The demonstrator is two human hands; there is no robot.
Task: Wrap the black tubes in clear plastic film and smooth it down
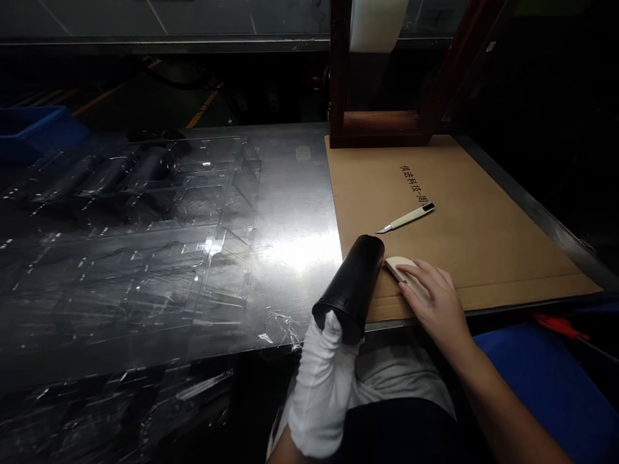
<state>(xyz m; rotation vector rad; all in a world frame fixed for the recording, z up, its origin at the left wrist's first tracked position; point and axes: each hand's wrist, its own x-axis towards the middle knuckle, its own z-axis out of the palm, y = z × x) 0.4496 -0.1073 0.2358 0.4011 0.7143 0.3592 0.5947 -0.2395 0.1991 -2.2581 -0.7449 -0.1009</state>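
Note:
My left hand [324, 380], in a white glove, is closed on the near end of a black cylinder [352, 283], its thumb at the end opening. The cylinder is tilted, its far end pointing away over the edge of the cardboard. My bare right hand [438, 306] grips a pale, curved-edged pad [411, 277] just right of the cylinder; a narrow gap seems to lie between the two. Beyond them a craft knife [406, 218] with a cream handle lies on the cardboard sheet [493, 238], blade toward the cylinder.
Clear plastic trays [213, 258] cover the left of the metal table [290, 193]; dark cylinders [149, 164] sit in the far compartments. A blue bin [39, 132] stands at far left. A dark red wooden frame [382, 138] rises at the back, near a white roll [377, 26].

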